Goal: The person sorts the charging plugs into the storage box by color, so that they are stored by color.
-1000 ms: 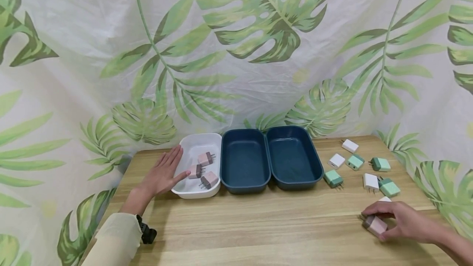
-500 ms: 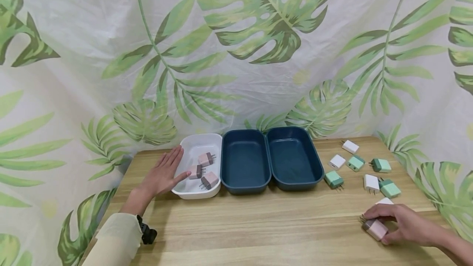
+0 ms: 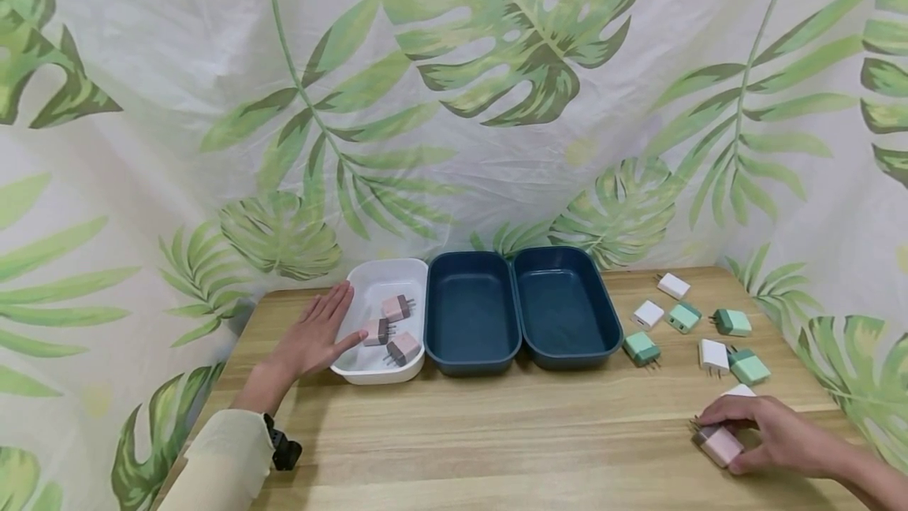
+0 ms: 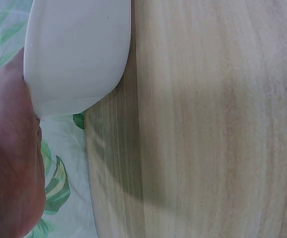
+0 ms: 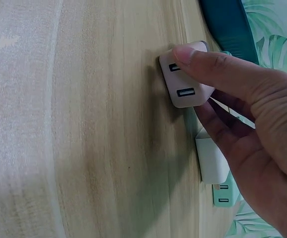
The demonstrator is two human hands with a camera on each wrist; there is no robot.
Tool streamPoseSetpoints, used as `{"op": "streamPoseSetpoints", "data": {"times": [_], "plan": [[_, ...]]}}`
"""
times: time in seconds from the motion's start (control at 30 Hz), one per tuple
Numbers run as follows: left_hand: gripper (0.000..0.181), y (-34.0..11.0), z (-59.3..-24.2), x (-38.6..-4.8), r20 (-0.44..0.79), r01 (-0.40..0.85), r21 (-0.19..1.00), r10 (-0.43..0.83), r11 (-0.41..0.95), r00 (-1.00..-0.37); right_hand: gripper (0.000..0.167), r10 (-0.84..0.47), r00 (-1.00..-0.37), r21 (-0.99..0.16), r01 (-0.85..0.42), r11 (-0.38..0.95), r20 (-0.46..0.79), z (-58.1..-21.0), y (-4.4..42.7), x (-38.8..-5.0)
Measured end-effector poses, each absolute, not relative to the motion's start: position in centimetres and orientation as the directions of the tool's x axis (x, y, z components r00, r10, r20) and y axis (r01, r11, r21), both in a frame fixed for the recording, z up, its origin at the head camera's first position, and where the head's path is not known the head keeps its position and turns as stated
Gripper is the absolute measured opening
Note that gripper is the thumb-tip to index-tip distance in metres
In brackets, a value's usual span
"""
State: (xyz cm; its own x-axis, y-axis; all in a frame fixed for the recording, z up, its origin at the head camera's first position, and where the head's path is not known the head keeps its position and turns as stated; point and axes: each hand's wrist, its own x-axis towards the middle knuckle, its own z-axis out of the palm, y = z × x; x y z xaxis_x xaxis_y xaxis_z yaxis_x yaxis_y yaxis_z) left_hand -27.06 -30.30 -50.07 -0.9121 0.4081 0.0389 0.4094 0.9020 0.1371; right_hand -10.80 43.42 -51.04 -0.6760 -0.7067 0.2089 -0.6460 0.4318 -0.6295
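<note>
We see the right hand (image 3: 787,440) entering from the right, knuckles uppermost, its thumb on the near side and its fingers on the far side of a pink charger (image 3: 718,446), which it pinches. The charger is near the right front of the table (image 3: 496,448), its prongs pointing away to the upper left; whether it touches the wood we cannot tell. In the right wrist view we find the thumb laid across the end that bears two slots (image 5: 185,92).

We see the left hand (image 3: 312,341) palm down at the left rim of the white tray (image 3: 379,375), its fingers straight and close together, pointing forward, while the thumb stands apart over the tray. The forearm wears a pale sleeve (image 3: 227,456), with a black device (image 3: 286,448) at the wrist.

Three more pink chargers (image 3: 403,348) lie inside the white tray. To its right we note two dark blue trays (image 3: 471,365), side by side. Between these and the right hand lie four green chargers (image 3: 641,347) and four white chargers (image 3: 712,355), one partly hidden behind the fingers. Any print on the chargers is too small for us to read.
</note>
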Motion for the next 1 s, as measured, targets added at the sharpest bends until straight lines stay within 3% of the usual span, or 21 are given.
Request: {"op": "streamPoseSetpoints", "data": {"times": [0.57,1.0], "plan": [[0.093,-30.4,-50.4,-27.1,0.061,0.417,0.146,0.412,0.897,-0.909,0.054,-0.587,-0.757,-0.479,-0.644,0.596,0.287,-50.2,41.2,-11.2],[0.093,-30.3,-50.3,-27.1,0.057,0.417,0.151,0.413,0.896,-0.909,0.051,-0.542,-0.778,-0.491,-0.624,0.608,0.317,-48.9,39.0,-12.3]]}}
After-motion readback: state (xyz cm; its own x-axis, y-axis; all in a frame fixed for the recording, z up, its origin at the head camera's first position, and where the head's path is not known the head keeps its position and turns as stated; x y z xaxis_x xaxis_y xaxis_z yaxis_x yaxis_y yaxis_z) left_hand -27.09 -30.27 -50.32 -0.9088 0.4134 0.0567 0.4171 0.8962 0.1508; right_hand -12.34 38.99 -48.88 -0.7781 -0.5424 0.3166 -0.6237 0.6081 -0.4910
